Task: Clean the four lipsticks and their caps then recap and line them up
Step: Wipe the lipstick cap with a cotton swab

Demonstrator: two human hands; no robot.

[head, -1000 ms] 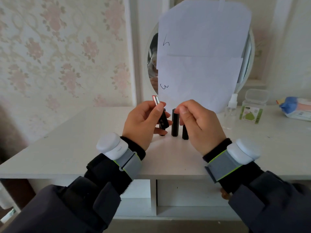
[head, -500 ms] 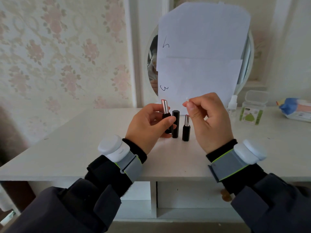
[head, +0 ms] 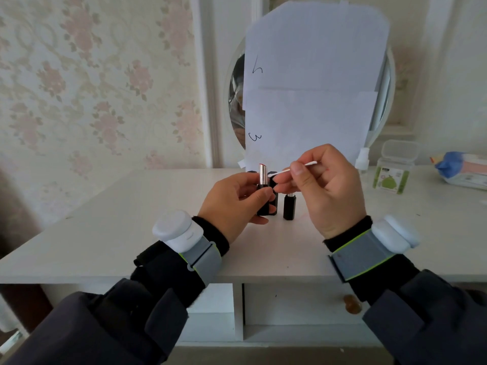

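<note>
Both hands are up in front of the mirror, working close together. Her or his left hand [head: 234, 204] grips an uncapped lipstick [head: 262, 192] by its black base, fingers and thumb curled round it, holding it upright just above the white dressing table [head: 118, 227]. The right hand [head: 326, 191] pinches a cotton swab [head: 292, 168] between thumb and forefinger, the other fingers loosely curled; the swab's near tip sits just beside the silver tube of the held lipstick, level with its upper part, and I cannot tell whether it is touching.

On the table behind the hands stands a second lipstick [head: 289, 206], also without its cap, silver collar showing. Another black piece [head: 274, 198] stands between the two, mostly hidden by the fingers, and a dark top edge [head: 251, 172] peeks out behind the left hand; I cannot say whether these are caps or whole lipsticks.

By my reckoning the job is in its early or middle part: the cleaning of one lipstick is in hand, at least two stand uncapped, and nothing is yet recapped and lined up as far as I can see. Cleaning the rest, doing the caps, closing each one and setting the row remain.

Off to the right sit a small spray bottle [head: 361, 162], a clear plastic box [head: 392, 169] and a pack of wipes [head: 463, 169]. White paper [head: 311, 83] covers most of the mirror [head: 235, 96].
</note>
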